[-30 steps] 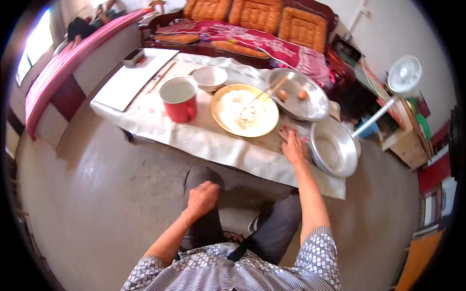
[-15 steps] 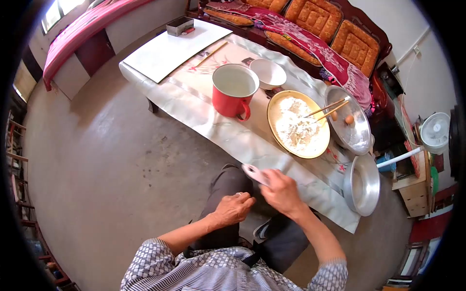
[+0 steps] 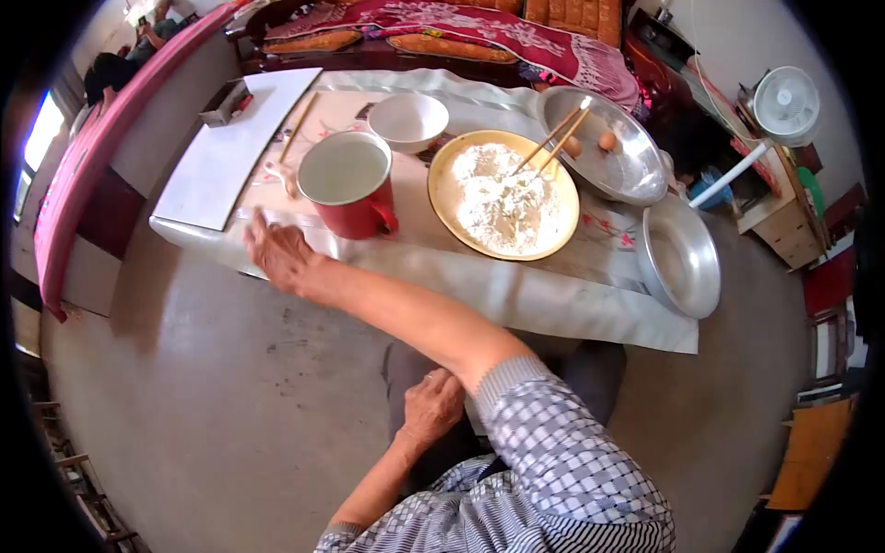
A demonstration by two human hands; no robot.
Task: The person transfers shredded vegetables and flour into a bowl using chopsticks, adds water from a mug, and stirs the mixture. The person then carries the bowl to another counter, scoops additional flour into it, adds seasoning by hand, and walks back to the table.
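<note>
Just left of the mug, on the tablecloth: a small pale tool, too small to identify. Nearer the camera than the tool, front-left of the mug: the right hand, fingers loosely parted, nothing visible in the grasp, apparently not touching the tool. Stretched right across the body, perhaps on account of the tool's place on the left. Well in front of the mug, below the right forearm: the left hand, loosely curled on the thigh, likely just at rest there (contents of the curl, if any, impossible to tell).

Right of the mug: a yellow dish of white powder, flour by the look. Standing in the powder and leaning over the rim: chopsticks, probably propped so for clean, easy grip ends.

Farther right of the mug: a metal basin with two eggs, presumably safe from rolling inside its walls; then a pan.

Behind the mug, slightly right: a white bowl. Behind it, leftward: a thin stick, beside a white board with a box on top, perhaps for a free front surface. Far behind the mug: a sofa.
</note>
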